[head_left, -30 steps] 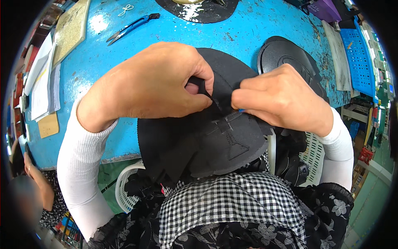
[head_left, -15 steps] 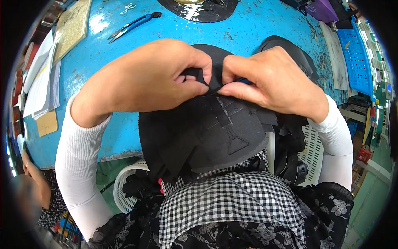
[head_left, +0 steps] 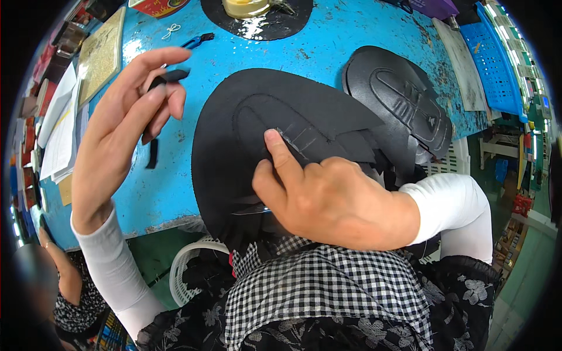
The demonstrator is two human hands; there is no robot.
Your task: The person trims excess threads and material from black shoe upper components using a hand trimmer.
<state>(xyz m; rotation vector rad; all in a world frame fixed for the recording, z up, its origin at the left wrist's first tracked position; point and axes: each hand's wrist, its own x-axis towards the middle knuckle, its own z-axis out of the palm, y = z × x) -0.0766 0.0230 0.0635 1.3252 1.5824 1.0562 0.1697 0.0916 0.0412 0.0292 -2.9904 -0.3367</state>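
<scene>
Lying at the centre of the frame, the black, rounded, matte sheet panel [head_left: 225, 146] with stitched outlines spans the near edge of the blue, scuffed worktable [head_left: 158, 202]. Handling estimate: light, soft and pliable, with a low-slip surface; not fragile, although the loose flaps at its right side may fold or snag. Recommended hold: the broad outer rim, at upper left or top, clear of the flaps and stitching.

Left hand [head_left: 123, 120]: raised at left of frame, fingers partly curled, pinching a narrow, black, flexible strip [head_left: 154, 155] between thumb and fingers. Right hand [head_left: 331, 199]: index finger extended onto the panel, other fingers folded. A thin, shiny metal blade [head_left: 252, 209] projects beside the folded fingers; whether they grip it cannot be determined.

Count:
- Matte panel under the right hand: one.
- Black strip: apparently one, its middle hidden by the fingers.
- Glossy black embossed panels [head_left: 398, 96], upper right: a pile; number indeterminable.
- Blue-handled tool [head_left: 196, 41], upper left: one, partly covered.
- White looped cord [head_left: 171, 31], upper left: one.
- Blue perforated plastic basket [head_left: 492, 67], right: one.
</scene>
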